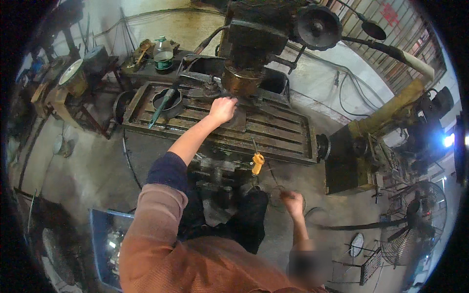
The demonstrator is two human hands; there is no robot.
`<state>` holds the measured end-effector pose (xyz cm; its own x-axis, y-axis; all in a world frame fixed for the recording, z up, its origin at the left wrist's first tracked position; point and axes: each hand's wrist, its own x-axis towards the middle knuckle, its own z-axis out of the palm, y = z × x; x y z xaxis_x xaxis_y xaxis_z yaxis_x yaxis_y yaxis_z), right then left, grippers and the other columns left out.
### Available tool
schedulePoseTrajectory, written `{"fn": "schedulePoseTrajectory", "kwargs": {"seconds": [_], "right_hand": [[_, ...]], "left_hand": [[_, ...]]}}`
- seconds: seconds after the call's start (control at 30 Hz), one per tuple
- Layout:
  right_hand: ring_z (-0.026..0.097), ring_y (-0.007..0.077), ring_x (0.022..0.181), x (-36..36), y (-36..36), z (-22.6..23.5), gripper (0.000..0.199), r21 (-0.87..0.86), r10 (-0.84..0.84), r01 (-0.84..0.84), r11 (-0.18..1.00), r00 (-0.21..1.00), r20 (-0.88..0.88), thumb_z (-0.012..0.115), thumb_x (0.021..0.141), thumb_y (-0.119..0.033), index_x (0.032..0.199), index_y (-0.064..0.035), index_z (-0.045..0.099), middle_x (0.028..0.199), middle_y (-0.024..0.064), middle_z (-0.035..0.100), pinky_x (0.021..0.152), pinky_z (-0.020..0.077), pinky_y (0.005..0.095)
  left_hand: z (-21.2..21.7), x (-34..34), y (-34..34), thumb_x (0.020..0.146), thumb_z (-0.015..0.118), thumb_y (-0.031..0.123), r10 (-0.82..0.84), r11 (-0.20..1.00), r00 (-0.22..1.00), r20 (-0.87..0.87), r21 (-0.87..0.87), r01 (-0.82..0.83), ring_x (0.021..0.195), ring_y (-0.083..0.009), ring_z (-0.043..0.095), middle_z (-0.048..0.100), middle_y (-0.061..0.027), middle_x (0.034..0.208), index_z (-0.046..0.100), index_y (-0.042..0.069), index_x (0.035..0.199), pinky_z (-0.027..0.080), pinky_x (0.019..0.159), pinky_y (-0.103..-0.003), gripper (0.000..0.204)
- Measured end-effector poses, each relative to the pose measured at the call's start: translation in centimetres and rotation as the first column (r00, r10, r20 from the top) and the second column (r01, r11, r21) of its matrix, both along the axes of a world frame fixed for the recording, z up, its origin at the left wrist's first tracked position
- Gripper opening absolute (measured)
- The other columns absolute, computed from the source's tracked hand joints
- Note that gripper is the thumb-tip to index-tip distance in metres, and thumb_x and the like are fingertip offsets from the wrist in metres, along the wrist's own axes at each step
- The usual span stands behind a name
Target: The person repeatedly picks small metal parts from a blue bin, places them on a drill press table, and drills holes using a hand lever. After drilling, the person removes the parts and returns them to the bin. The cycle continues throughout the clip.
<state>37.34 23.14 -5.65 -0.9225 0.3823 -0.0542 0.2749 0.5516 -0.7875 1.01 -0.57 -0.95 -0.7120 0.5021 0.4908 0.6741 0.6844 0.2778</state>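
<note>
My left hand [223, 108] reaches over the slotted milling machine table [278, 132], just below the machine's spindle head [242, 78]. Its fingers are curled closed, and what they hold is hidden. Beside it on the table is a dark metal clamp or vise part [211, 88]. My right hand [293, 202] is low in front of the machine, its fingers curled in around a dark spot that I cannot make out. Between the hands, a yellow air blow gun [257, 164] hangs at the table's front edge.
A brush [163, 107] rests across a round tin [175, 108] on the table's left. Behind stands a clear bottle [163, 51]. A blue crate [100, 244] of small metal parts is at lower left; a large fan [415, 224] and its stand are at right.
</note>
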Motion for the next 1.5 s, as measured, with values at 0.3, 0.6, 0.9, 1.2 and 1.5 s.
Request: {"fn": "schedulePoseTrajectory", "kwargs": {"seconds": [0.3, 0.6, 0.9, 1.2, 1.5], "right_hand": [[0.059, 0.0125, 0.069, -1.7, 6.4, 10.8, 0.037, 0.194, -0.052, 0.100, 0.976, 0.969, -0.242, 0.043, 0.058, 0.014, 0.085, 0.0022, 0.065, 0.075, 0.0059, 0.063, 0.064, 0.0473, 0.0254], [0.043, 0.0335, 0.118, -9.7, 2.5, 46.1, 0.053, 0.123, 0.230, -0.448, 0.886, 0.193, -0.954, 0.050, 0.080, -0.026, 0.122, 0.0062, 0.044, 0.124, 0.0219, 0.046, 0.105, 0.0277, 0.0408], [0.050, 0.0253, 0.093, -8.4, 5.1, 33.4, 0.051, 0.169, 0.197, -0.216, 0.962, 0.116, -0.974, 0.051, 0.071, -0.031, 0.107, 0.0059, 0.053, 0.094, 0.0141, 0.053, 0.099, 0.0331, 0.0381], [0.050, 0.0247, 0.088, -9.3, 2.1, 33.7, 0.036, 0.150, 0.179, -0.162, 0.975, 0.185, -0.966, 0.046, 0.070, -0.029, 0.086, 0.0025, 0.052, 0.077, 0.0106, 0.048, 0.100, 0.0290, 0.0476], [0.049, 0.0243, 0.085, -9.4, 0.6, 34.1, 0.021, 0.155, 0.178, -0.129, 0.980, 0.197, -0.964, 0.044, 0.064, -0.017, 0.075, 0.0000, 0.047, 0.074, 0.0071, 0.044, 0.100, 0.0286, 0.0522]], "left_hand": [[0.4, -0.1, 0.9, 0.073, 0.067, 0.026, 0.260, 0.957, 0.952, 0.161, 0.085, -0.276, 0.077, -0.0319, 0.063, 0.064, -0.0152, 0.079, 0.059, 0.004, 0.097, 0.050, 0.066, -0.043, 0.033], [0.9, -1.6, 0.2, 0.071, 0.069, 0.028, 0.164, 0.967, 0.943, 0.289, 0.144, -0.212, 0.085, -0.0320, 0.061, 0.064, -0.0163, 0.087, 0.065, 0.007, 0.094, 0.049, 0.074, -0.042, 0.031], [0.8, -1.6, 0.0, 0.068, 0.071, 0.029, 0.192, 0.959, 0.907, 0.376, 0.123, -0.254, 0.084, -0.0317, 0.062, 0.064, -0.0176, 0.086, 0.066, 0.002, 0.084, 0.050, 0.074, -0.041, 0.032], [-0.3, -2.4, 0.3, 0.067, 0.072, 0.027, 0.160, 0.952, 0.934, 0.318, 0.199, -0.231, 0.082, -0.0326, 0.062, 0.064, -0.0181, 0.083, 0.066, 0.001, 0.080, 0.050, 0.072, -0.041, 0.030], [0.9, -1.7, 0.0, 0.067, 0.071, 0.027, 0.159, 0.955, 0.914, 0.374, 0.175, -0.238, 0.082, -0.0331, 0.062, 0.064, -0.0176, 0.083, 0.067, 0.004, 0.086, 0.049, 0.072, -0.042, 0.029]]}}
